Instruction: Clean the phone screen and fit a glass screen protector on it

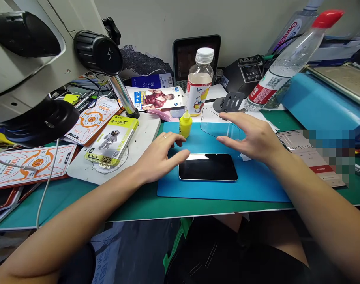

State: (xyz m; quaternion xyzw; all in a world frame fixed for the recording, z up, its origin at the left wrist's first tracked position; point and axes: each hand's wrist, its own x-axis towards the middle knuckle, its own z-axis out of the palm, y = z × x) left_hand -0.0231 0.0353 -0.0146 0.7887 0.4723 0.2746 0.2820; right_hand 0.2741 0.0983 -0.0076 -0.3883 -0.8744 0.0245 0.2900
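A phone [208,167] with a black screen lies face up on the blue mat [257,185]. My left hand [159,156] is open at its left end, thumb stretched over the upper left corner; whether it touches the glass I cannot tell. Just beyond my left fingertips stands a small yellow bottle [185,125] with a pointed tip. Above the mat, behind the phone, a clear screen protector [217,125] with a thin dark border is tilted. My right hand [251,136] grips it by opposite edges between thumb and fingers.
A microscope [34,79] overhangs the left side, with a yellow battery pack [111,140] on its base. Behind the mat stand a drink bottle [199,83] and a phone stand [230,103]. A red-capped bottle [282,71] leans at right, near another phone [313,157].
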